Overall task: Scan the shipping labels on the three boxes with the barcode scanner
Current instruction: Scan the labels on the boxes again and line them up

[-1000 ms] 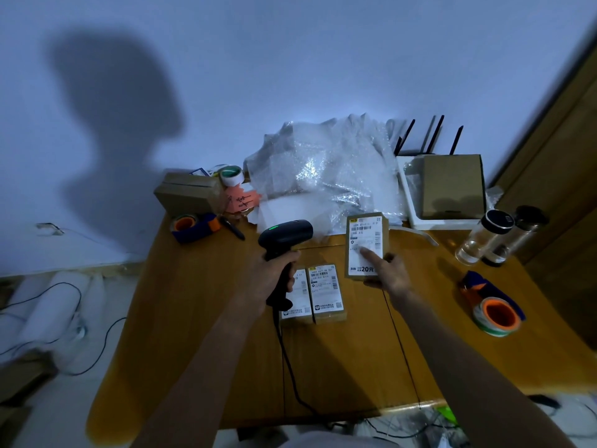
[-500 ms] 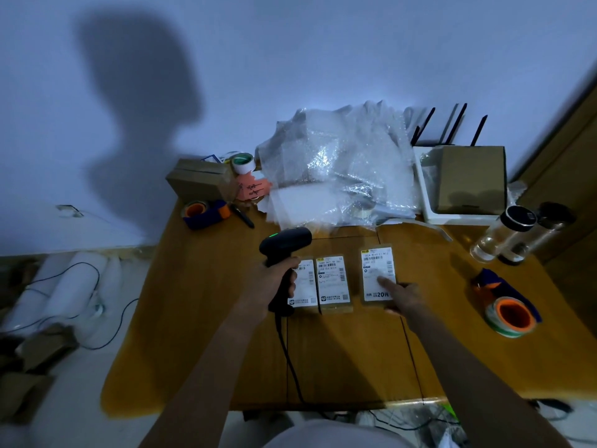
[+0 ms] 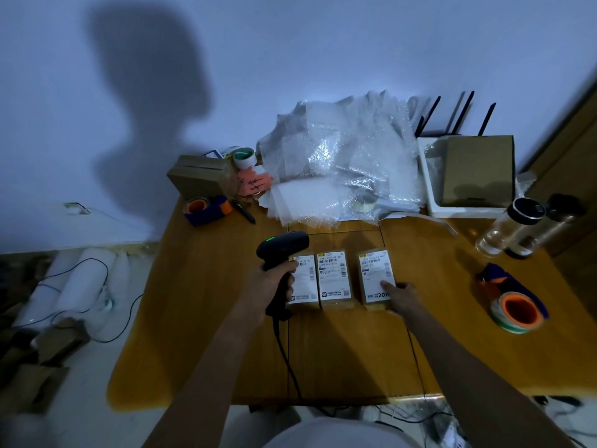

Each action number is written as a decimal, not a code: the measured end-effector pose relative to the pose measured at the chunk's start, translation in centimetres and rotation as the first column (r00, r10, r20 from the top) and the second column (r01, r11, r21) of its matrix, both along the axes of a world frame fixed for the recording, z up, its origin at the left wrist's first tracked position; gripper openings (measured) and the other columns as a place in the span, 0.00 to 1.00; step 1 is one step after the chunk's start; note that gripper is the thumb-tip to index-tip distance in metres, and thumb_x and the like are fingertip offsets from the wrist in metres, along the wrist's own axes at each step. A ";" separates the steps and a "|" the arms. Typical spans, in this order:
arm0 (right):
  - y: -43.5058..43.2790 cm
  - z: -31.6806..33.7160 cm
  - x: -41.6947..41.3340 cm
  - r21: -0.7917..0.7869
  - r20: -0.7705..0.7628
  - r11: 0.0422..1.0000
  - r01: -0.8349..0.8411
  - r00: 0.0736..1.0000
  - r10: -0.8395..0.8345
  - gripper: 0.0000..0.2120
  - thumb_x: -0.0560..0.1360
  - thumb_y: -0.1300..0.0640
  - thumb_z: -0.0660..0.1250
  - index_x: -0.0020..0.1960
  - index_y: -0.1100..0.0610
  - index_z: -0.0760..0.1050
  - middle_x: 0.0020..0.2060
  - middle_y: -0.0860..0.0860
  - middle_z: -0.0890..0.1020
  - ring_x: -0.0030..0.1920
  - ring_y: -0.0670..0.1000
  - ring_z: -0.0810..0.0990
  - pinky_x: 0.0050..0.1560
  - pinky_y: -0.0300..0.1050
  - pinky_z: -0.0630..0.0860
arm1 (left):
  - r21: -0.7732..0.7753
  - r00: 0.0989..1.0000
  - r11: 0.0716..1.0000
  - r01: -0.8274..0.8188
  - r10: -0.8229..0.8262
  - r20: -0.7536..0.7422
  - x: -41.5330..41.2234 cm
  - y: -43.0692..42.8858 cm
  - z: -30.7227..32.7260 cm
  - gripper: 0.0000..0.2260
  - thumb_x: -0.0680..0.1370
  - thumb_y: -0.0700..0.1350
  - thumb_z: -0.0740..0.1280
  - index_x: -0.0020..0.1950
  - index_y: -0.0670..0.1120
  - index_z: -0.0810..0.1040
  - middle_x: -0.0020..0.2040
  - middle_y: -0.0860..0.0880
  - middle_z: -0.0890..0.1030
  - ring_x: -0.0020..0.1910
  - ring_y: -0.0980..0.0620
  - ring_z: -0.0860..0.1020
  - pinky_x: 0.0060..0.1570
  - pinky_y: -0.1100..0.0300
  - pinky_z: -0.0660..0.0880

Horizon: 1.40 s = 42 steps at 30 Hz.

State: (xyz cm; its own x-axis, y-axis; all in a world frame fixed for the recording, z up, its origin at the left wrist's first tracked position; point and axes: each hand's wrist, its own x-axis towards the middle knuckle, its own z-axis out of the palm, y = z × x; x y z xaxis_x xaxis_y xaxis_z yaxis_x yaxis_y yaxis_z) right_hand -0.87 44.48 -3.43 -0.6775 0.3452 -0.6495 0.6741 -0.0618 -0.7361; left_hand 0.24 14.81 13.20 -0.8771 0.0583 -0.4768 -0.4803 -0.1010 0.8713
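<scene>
Your left hand [image 3: 273,279] is wrapped tight around the grip of the black barcode scanner [image 3: 281,253], its head raised above the near-left corner of the left box [image 3: 302,279], a green light showing on top and its cable [image 3: 286,354] trailing back toward you over the wooden surface [image 3: 206,318]. Three small boxes lie flat in a row in front of you, labels up — the left box partly hidden behind the scanner and your fingers, the middle box [image 3: 334,279] just beside it, and the right box [image 3: 374,276] a little apart from those two. Your right hand [image 3: 403,297] rests at the near-right corner of the right box, the index finger stretched out on its label; whether the other fingers grip the box edge you cannot tell from here. Behind the row sits a heap of bubble wrap [image 3: 342,163], and an orange-cored tape roll [image 3: 517,312] lies well off to your right.
</scene>
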 end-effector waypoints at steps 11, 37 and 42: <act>-0.8 -0.8 -0.8 0.177 0.067 0.976 -0.123 0.991 0.113 0.21 0.82 0.54 0.66 0.69 0.66 0.68 0.58 0.63 0.82 0.55 0.62 0.84 0.54 0.59 0.84 | -0.001 1.000 1.000 -0.025 0.025 0.017 0.5 -0.2 -0.1 0.06 0.77 0.43 0.73 0.48 0.42 0.80 0.32 0.46 0.76 0.27 0.49 0.73 0.30 0.58 0.74; -5.0 3.4 -0.9 0.672 -0.038 0.701 -0.238 0.935 0.353 0.23 0.81 0.50 0.65 0.71 0.61 0.70 0.68 0.60 0.71 0.61 0.62 0.78 0.57 0.58 0.80 | 0.007 0.993 0.993 -0.120 0.120 0.014 1.1 -2.3 -1.3 0.09 0.78 0.44 0.72 0.40 0.42 0.79 0.31 0.46 0.77 0.27 0.49 0.74 0.32 0.58 0.75; -10.3 6.9 -0.8 0.555 -0.193 0.735 -0.390 0.799 0.570 0.13 0.81 0.53 0.65 0.62 0.59 0.78 0.57 0.54 0.80 0.54 0.53 0.81 0.54 0.52 0.82 | 0.076 0.978 0.976 -0.204 0.200 0.064 0.6 -2.9 -1.8 0.06 0.78 0.42 0.72 0.49 0.40 0.79 0.35 0.44 0.80 0.28 0.49 0.77 0.31 0.58 0.77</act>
State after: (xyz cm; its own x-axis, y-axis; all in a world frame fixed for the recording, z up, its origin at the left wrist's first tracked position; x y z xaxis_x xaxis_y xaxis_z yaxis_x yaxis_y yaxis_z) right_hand -1.63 34.21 3.50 -0.9733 0.1064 -0.2034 0.2254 0.6096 -0.7600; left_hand 0.85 11.94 11.40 -0.8471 -0.0766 -0.5259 -0.4900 -0.2707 0.8286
